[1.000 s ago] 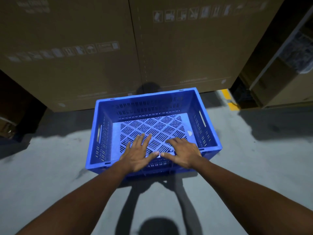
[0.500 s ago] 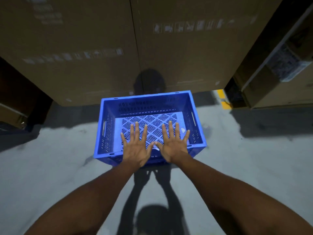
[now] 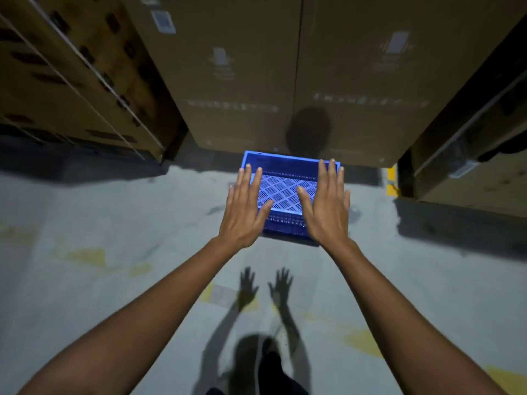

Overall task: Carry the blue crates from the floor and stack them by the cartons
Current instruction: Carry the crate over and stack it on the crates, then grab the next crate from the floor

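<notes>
Both hands have lifted off the blue crate [image 3: 288, 192]; left hand [image 3: 245, 206] and right hand [image 3: 325, 206] hover spread and empty. It rests mid-frame on the floor [image 3: 114, 223], against the cartons [image 3: 285, 67], placed.

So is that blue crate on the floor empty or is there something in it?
Empty, as far as it shows. The blue crate sits open side up and its lattice bottom is bare between the left hand and right hand, which cover part of it.

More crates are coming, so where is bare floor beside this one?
Bare grey concrete floor lies left of the blue perforated plastic crate, and more right of it up to the yellow floor marking. Behind, it is crowded: tall brown cardboard cartons stand close against the crate.
</notes>
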